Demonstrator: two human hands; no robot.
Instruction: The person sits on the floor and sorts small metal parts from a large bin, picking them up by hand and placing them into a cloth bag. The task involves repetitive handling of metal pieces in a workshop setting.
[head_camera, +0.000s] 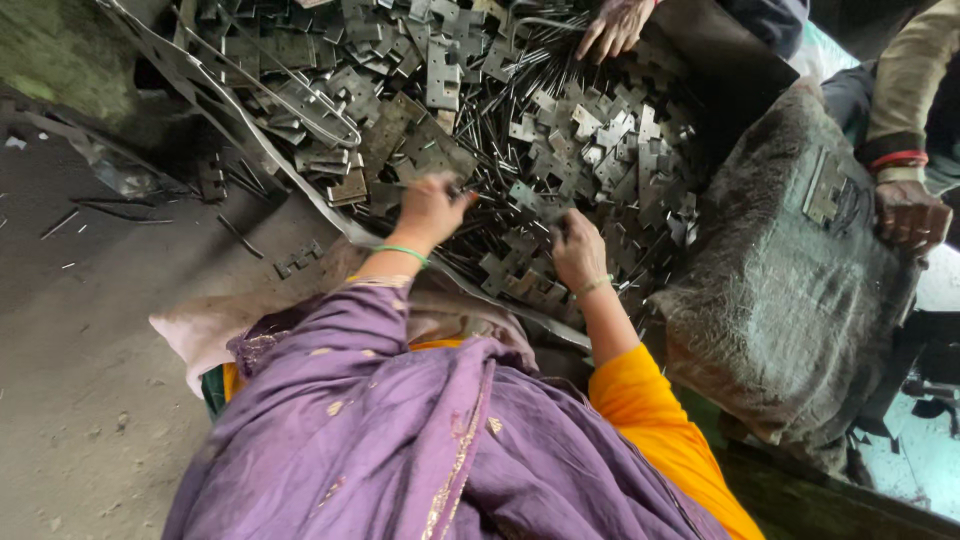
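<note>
A large heap of grey metal hinge plates (560, 130) mixed with thin metal pins (500, 165) lies in front of me. My left hand (430, 208), with a green bangle on the wrist, is raised just above the heap, its fingers pinched on a small metal piece. My right hand (578, 250) rests lower on the heap with its back towards me and its fingers curled down among the plates; whatever they hold is hidden. A purple shawl (400, 440) and an orange sleeve (650, 410) cover my arms.
Another person's hand (612, 25) reaches into the heap's far side. At the right a second person's hand (910, 215) rests on a grey sack (790, 300) bearing a few hinge plates (825, 190). Long metal strips (250, 120) curve along the left. Bare dusty floor (90, 330) lies left.
</note>
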